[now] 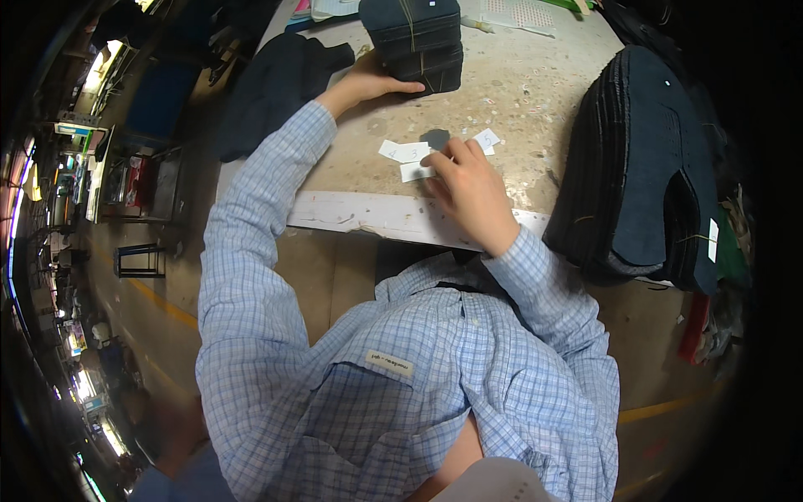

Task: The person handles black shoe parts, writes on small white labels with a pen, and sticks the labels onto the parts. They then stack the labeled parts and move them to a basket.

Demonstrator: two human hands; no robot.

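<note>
My left hand [374, 82] grips the lower part of a tall stack of dark fabric pieces [412, 42], tied round with string. Its thumb lies along the front of the stack; the other fingers are mostly hidden. On the worktable, my right hand [473, 186] is closed over several small white paper slips [412, 152] with handwritten marks. The thumb and forefinger pinch the edge of one slip [414, 172]. A small dark fabric scrap [434, 139] lies just beyond the slips.
A large bundle of dark cut fabric [648, 167] stands at the table's right edge, with a white tag [713, 240] on it. Dark cloth [280, 88] lies at the left. Papers [339, 8] and a printed sheet [519, 14] lie far back. A stool [140, 261] stands on the floor.
</note>
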